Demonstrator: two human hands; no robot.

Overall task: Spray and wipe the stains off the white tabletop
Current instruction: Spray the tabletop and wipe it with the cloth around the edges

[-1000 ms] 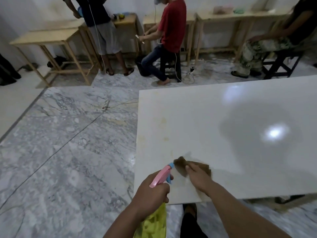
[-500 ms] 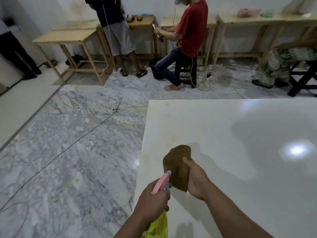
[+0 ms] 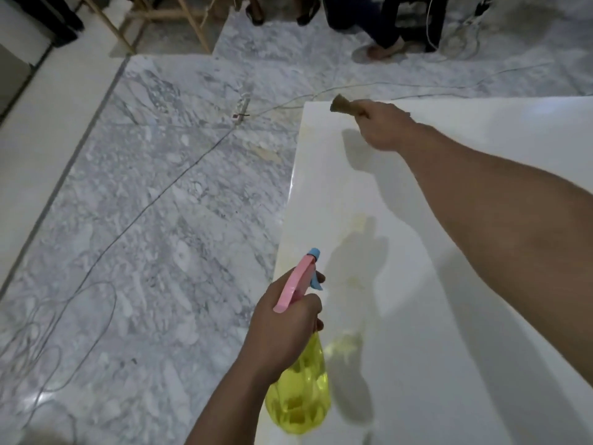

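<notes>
Left hand (image 3: 282, 329): we grip the neck of the spray bottle (image 3: 300, 380), a finger on its blue trigger.
Spray bottle: clear yellow body with yellow liquid inside, pink head, blue nozzle aimed over the desk's (image 3: 449, 316) left edge.
Right hand (image 3: 383, 128): we clutch a bunched brown cloth (image 3: 345, 107) near the far left corner.
Desk: white glossy top, faint yellowish stains (image 3: 357, 221) between our hands.
Floor (image 3: 144, 203): grey marble, cables trailing.
</notes>
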